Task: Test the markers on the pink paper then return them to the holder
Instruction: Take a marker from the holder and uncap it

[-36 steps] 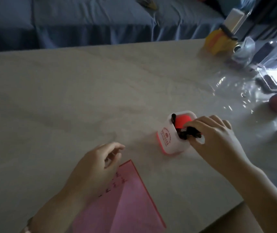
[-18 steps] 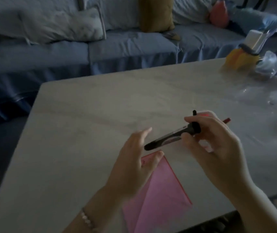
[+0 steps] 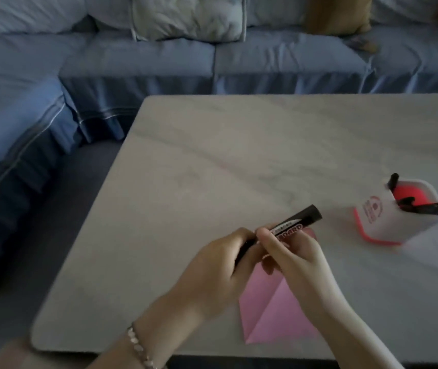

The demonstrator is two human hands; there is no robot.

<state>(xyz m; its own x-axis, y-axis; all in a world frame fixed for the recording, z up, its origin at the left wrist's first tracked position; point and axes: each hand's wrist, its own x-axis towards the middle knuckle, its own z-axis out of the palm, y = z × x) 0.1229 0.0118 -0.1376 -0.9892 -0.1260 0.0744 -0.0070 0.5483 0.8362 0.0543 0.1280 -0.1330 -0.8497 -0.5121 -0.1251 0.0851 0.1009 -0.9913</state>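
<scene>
Left hand (image 3: 220,265): fingers curled closed around the lower end of the black marker (image 3: 289,225). Right hand (image 3: 295,259): thumb and fingers pinched on the marker's barrel, just beside the left hand, so both hands touch the same marker.

Marker: black body with a white label band and red lettering, only partly readable. It lies tilted, upper end pointing up and to the right, clear of the fingers. It is held above the far corner of the pink paper (image 3: 273,310).

Pink paper: flat on the table (image 3: 212,161), with a diagonal fold line, partly hidden under both hands.

Holder (image 3: 388,219): white with red base and red inside, standing on the table to the right, apart from the hands. Other markers (image 3: 409,206) sit in it.

Both forearms enter from the bottom edge; a beaded bracelet (image 3: 139,350) sits on the left wrist.
</scene>
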